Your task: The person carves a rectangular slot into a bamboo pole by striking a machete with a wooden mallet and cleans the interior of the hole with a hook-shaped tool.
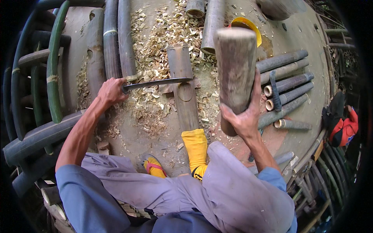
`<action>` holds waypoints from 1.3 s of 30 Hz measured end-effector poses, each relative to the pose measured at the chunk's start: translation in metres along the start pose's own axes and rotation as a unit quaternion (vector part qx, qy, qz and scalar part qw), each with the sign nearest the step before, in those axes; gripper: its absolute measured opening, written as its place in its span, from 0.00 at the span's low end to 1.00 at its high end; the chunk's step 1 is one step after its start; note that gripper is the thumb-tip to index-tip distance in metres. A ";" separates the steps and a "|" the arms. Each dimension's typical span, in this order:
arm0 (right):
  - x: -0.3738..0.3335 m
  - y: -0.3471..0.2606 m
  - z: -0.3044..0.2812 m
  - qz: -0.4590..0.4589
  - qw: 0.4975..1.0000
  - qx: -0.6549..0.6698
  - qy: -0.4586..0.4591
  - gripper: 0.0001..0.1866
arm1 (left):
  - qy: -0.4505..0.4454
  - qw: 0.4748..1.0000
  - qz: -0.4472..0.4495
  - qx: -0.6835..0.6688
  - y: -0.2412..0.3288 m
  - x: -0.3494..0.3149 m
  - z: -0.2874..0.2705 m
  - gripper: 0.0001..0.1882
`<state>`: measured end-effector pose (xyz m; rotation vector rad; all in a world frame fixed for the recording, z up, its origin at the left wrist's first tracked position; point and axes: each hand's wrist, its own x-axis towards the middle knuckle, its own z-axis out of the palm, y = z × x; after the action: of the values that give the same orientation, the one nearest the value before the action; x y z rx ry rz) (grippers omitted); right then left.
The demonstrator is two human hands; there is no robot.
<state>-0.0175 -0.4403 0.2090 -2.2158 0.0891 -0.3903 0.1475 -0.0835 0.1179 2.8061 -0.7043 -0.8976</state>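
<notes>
My left hand is closed around the handle of a long knife, its blade pointing right. The blade's tip end lies over a bamboo tube on the ground, just beyond a round outline on the tube's surface. My yellow-socked foot is at the tube's near end. Raised to the right of the tube, a thick wooden block stands upright in the grip of my right hand; it looks larger, nearer the camera, and is slightly blurred. What lies under the blade cannot be made out.
Wood chips cover the ground around the tube. Long bamboo poles lie at left, beside a rack of green bamboo. Cut tubes lie at right with a dark curved tool. A yellow container is behind the block.
</notes>
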 end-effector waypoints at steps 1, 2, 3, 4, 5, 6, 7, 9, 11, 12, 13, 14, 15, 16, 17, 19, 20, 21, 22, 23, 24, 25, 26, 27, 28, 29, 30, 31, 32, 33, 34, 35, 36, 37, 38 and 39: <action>0.007 0.004 0.009 -0.025 1.000 -0.005 -0.014 0.54 | 0.000 1.000 0.005 0.007 0.002 0.002 -0.002 0.22; 0.012 0.013 0.019 -0.050 0.998 -0.009 -0.028 0.54 | -0.001 1.000 0.009 0.014 0.003 0.005 -0.003 0.22; 0.020 0.022 0.029 -0.077 0.996 -0.009 -0.043 0.54 | -0.005 1.000 0.013 0.018 0.003 0.006 -0.005 0.23; 0.027 0.030 0.031 -0.023 0.985 -0.048 -0.167 0.53 | -0.010 1.000 0.020 0.021 0.004 0.008 -0.004 0.23; 0.035 0.037 0.031 0.032 0.954 -0.087 -0.286 0.53 | -0.014 0.999 0.027 0.024 0.004 0.010 -0.003 0.24; 0.043 0.041 0.032 0.086 0.905 -0.124 -0.398 0.53 | -0.015 0.999 0.032 0.018 0.004 0.010 -0.003 0.24; 0.060 0.032 0.027 0.094 0.901 -0.109 -0.409 0.51 | -0.015 0.999 0.033 0.012 0.002 0.011 -0.002 0.25; 0.079 0.021 0.021 -0.019 0.944 -0.040 -0.327 0.47 | -0.026 0.999 0.034 0.005 -0.004 0.015 0.002 0.27; 0.111 -0.012 0.011 -0.119 0.971 -0.010 -0.206 0.46 | -0.038 0.999 0.017 -0.007 -0.005 0.013 -0.002 0.27; 0.123 -0.030 0.006 -0.172 0.976 -0.009 -0.130 0.47 | -0.049 0.999 0.011 -0.017 -0.004 0.010 0.000 0.27; 0.133 -0.041 0.008 -0.145 0.985 0.047 -0.077 0.48 | -0.042 0.999 0.016 -0.011 -0.005 0.009 0.000 0.27; 0.131 -0.040 0.017 -0.141 0.988 0.060 -0.029 0.49 | -0.035 0.999 0.019 -0.006 -0.007 0.009 0.001 0.28; 0.130 -0.039 0.027 -0.139 0.987 0.077 0.016 0.49 | -0.031 0.999 0.017 -0.003 -0.010 0.003 0.004 0.28; 0.113 -0.022 0.041 -0.164 0.984 0.038 0.066 0.48 | -0.023 1.000 0.019 -0.007 -0.009 0.006 0.005 0.27; 0.095 -0.009 0.045 -0.102 0.993 0.058 -0.018 0.48 | -0.014 1.000 0.022 -0.010 -0.005 0.009 0.004 0.26; 0.058 0.034 0.053 0.005 0.976 0.051 -0.212 0.49 | 0.014 0.999 0.040 -0.007 -0.004 0.015 0.006 0.27; 0.041 0.061 0.056 0.036 0.945 0.022 -0.326 0.50 | -0.012 0.999 0.049 -0.012 -0.001 0.014 0.010 0.27; 0.059 0.053 0.046 0.070 0.911 -0.020 -0.406 0.51 | -0.030 0.998 0.047 -0.017 0.000 0.015 0.011 0.28; 0.083 0.037 0.035 0.101 0.869 -0.058 -0.481 0.52 | -0.049 0.998 0.042 -0.017 -0.002 0.017 0.006 0.28; 0.089 0.017 0.032 0.089 0.892 -0.030 -0.442 0.51 | -0.061 0.995 0.031 -0.078 -0.010 0.015 0.012 0.27; 0.104 0.000 0.026 0.073 0.913 -0.007 -0.401 0.50 | -0.014 0.999 0.039 -0.035 -0.017 0.010 0.020 0.27; 0.131 -0.009 0.019 -0.028 0.949 0.014 -0.313 0.48 | -0.031 0.998 0.044 -0.024 -0.011 0.010 0.007 0.29; 0.146 -0.023 0.006 -0.119 0.967 0.029 -0.223 0.46 | -0.056 0.997 0.055 -0.019 -0.002 0.007 0.003 0.31; 0.165 -0.057 -0.015 -0.005 0.972 0.023 -0.233 0.43 | -0.050 0.998 0.046 -0.019 -0.007 0.007 0.006 0.30; 0.169 -0.065 -0.015 0.014 0.981 0.020 -0.193 0.41 | -0.045 0.998 0.039 -0.024 -0.011 0.006 0.009 0.29; 0.173 -0.073 -0.019 0.033 0.989 0.014 -0.147 0.39 | -0.037 0.998 0.037 -0.030 -0.011 0.008 0.012 0.29; 0.158 -0.053 0.001 -0.045 0.998 0.012 -0.050 0.37 | -0.030 0.998 0.033 -0.037 -0.010 0.007 0.015 0.28; 0.140 -0.028 0.024 -0.123 0.991 0.006 0.049 0.35 | -0.018 0.998 0.043 -0.032 -0.007 0.008 0.017 0.28; 0.128 -0.008 0.045 -0.206 0.968 0.001 0.146 0.33 | -0.001 0.998 0.052 -0.029 -0.005 0.010 0.015 0.28; 0.108 0.006 0.051 -0.133 0.989 0.023 -0.054 0.40 | 0.014 0.999 0.048 -0.020 -0.008 0.006 0.014 0.28; 0.088 0.018 0.050 -0.047 0.970 0.004 -0.239 0.47 | 0.030 0.998 0.055 -0.011 -0.006 0.005 0.013 0.28; 0.054 0.054 0.059 -0.007 0.913 -0.046 -0.405 0.52 | -0.002 0.998 0.056 -0.017 0.000 0.007 0.018 0.28; 0.063 0.049 0.054 0.009 0.905 -0.046 -0.423 0.52 | -0.036 0.998 0.050 -0.021 -0.001 0.001 0.024 0.28; 0.065 0.038 0.047 0.038 0.897 -0.038 -0.439 0.52 | -0.059 0.997 0.035 -0.020 -0.004 0.005 0.023 0.27; 0.078 0.029 0.037 0.015 0.898 -0.049 -0.438 0.51 | -0.052 0.998 0.014 -0.020 -0.007 0.009 0.024 0.28; 0.086 0.009 0.031 -0.002 0.897 -0.058 -0.439 0.51 | -0.059 0.998 0.013 -0.032 -0.009 0.002 0.031 0.29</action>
<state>0.0746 -0.4397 0.2048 -2.3063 -0.3884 0.6495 0.1345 -0.0752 0.0896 2.7001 -0.7139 -1.0693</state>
